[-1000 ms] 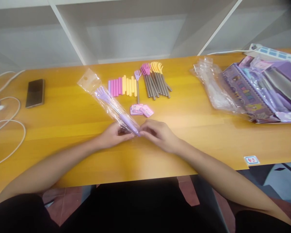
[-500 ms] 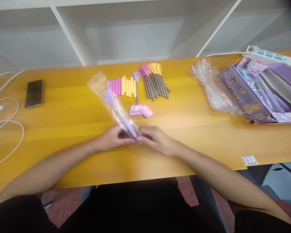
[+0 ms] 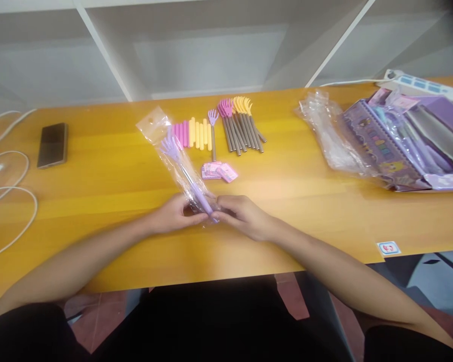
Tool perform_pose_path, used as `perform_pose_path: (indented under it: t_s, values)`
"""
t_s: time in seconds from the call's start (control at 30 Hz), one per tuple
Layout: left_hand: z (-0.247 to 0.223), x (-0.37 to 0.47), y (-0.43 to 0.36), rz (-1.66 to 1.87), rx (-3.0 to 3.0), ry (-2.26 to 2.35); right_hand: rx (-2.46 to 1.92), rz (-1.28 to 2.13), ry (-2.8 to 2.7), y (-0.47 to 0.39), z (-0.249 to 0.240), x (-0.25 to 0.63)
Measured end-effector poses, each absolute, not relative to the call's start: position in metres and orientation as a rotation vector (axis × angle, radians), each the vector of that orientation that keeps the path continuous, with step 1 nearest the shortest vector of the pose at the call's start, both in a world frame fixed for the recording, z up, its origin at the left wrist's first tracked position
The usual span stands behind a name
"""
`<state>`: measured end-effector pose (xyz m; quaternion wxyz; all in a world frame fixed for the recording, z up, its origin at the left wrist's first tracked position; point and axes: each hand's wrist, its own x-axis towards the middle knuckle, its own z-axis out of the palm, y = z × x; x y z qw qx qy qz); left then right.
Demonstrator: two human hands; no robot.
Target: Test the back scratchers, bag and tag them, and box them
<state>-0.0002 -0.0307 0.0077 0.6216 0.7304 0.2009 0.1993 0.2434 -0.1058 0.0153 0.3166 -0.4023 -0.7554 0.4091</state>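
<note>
One phone (image 3: 53, 145), one power strip (image 3: 423, 84), one purple box (image 3: 411, 141) and two hands (image 3: 173, 213) are counted; the pink tags (image 3: 219, 171) cannot be counted.

Bright, even daylight, soft glare on the table (image 3: 324, 211), slight overall blur.

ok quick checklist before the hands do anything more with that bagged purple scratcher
1. Both hands on the bag: ok, left hand and right hand pinch the near end of the clear bag.
2. Purple scratcher inside the bag: ok, claw end points away.
3. Bag's near end closed: cannot tell, fingers cover it.
4. Bag clear of the pink and yellow sleeves: not ok, its far end overlaps them.
5. Pink tags within reach: ok, just beyond the hands.
6. Bare table nearby: ok.
</note>
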Motion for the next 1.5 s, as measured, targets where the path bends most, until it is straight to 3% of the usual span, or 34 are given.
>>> perform_pose_path:
  t_s: [0.5,1.5]
  values:
    - [0.006,-0.003,-0.03,0.406,1.85,0.506,-0.912,1.113,-2.137,-0.103,0.018,0.245]
    - [0.012,-0.001,-0.02,0.175,1.589,0.511,-0.884,1.203,-2.185,-0.095,0.026,0.257]
